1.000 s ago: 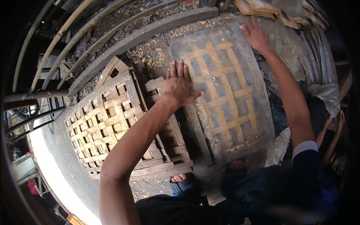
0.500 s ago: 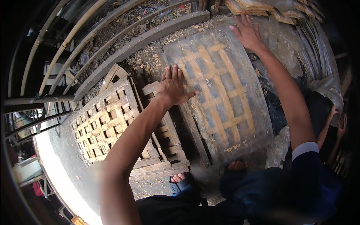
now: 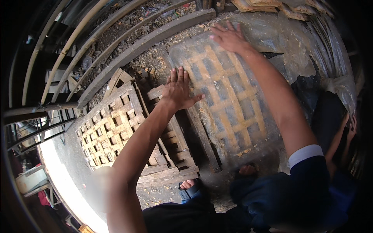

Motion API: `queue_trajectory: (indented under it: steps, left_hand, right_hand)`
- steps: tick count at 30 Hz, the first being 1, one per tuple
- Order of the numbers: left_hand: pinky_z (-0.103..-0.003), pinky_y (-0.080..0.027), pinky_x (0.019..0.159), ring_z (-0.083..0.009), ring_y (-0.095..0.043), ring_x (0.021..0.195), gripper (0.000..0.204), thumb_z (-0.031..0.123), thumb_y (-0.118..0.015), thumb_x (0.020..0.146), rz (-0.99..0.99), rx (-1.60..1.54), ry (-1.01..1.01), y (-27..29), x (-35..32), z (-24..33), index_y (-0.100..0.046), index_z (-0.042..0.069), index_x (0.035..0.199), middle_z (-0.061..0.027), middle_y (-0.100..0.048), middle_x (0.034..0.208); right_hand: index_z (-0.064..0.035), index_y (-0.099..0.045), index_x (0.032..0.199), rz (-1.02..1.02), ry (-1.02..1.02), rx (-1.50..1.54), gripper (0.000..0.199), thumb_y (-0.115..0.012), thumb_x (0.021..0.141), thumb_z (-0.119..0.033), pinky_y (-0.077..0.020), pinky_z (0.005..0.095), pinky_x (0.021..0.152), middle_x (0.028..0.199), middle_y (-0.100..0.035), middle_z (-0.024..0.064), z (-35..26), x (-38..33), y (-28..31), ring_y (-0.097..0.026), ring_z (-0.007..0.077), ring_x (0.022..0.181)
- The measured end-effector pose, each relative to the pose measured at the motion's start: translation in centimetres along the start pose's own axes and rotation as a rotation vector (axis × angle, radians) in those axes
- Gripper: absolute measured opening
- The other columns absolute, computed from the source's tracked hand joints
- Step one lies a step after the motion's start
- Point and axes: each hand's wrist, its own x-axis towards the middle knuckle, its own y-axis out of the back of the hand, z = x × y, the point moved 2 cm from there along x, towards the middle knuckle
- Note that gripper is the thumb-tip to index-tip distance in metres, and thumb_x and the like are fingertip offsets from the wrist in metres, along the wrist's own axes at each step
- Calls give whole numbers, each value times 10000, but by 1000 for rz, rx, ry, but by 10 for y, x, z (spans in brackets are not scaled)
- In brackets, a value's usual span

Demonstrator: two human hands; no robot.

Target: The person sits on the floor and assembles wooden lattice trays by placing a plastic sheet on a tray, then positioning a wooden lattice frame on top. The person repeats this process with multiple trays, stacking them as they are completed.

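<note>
A cloudy plastic sheet (image 3: 186,52) lies over a tray of woven bamboo strips (image 3: 241,126), whose wide lattice shows through it. My left hand (image 3: 178,89) rests flat on the sheet's left edge, thumb spread toward the lattice. At the far edge of the same sheet, my right hand (image 3: 231,38) lies palm down with the fingers spread. Neither hand grips anything. Some yellowish crumbs cling along the sheet's left and near edges.
Woven bamboo trays (image 3: 112,128) are stacked at left, with a wooden rail (image 3: 155,42) and bamboo bars (image 3: 64,50) beyond. Crumpled plastic (image 3: 303,50) and stacked tan sheets (image 3: 264,6) lie far right. Another person's hand (image 3: 352,128) shows at the right rim.
My right hand has moved left across the far end of the sheet, and the sheet's right side now lies further left. My left hand has stayed in place.
</note>
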Motion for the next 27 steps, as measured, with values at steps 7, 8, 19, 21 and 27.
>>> queue_trajectory:
  steps: [7,8,19,21,27]
  left_hand:
    - [-484,-226,1226,-479,-125,1499,1156,823,-449,850,27,5,-8,-7,-1,4,-205,-78,1532,-307,-172,1603]
    - [-483,-225,1227,-478,-124,1499,1151,811,-469,851,36,14,-1,-11,-5,-1,-206,-78,1532,-305,-170,1604]
    - [-490,-193,1235,-409,-229,1495,799,472,-562,940,283,-12,-147,-19,-6,-13,-298,2,1529,-243,-280,1593]
    - [-492,-189,1236,-371,-243,1499,726,440,-518,970,309,7,-162,-20,-13,-16,-303,45,1539,-206,-284,1603]
    - [-491,-155,1245,-296,-226,1519,622,413,-393,1022,231,110,-265,-20,-48,-5,-302,122,1564,-125,-273,1632]
  right_hand:
    - [-198,-346,1556,273,170,-75,590,-344,1056,-513,-161,586,1223,1624,-291,112,83,-51,-14,-248,328,1503]
    - [-195,-348,1554,204,258,-64,579,-365,1057,-490,-168,572,1225,1625,-289,111,65,-68,-17,-250,316,1504]
    - [-117,-361,1538,106,-84,-12,614,-469,1027,-441,-216,525,1220,1634,-251,142,117,-109,19,-241,312,1507]
    - [-108,-364,1534,47,15,-7,611,-509,1011,-387,-213,520,1221,1630,-253,153,97,-121,25,-237,313,1507]
    - [-87,-382,1513,-77,500,-108,605,-573,970,-275,-191,499,1232,1614,-283,135,5,-185,19,-226,298,1512]
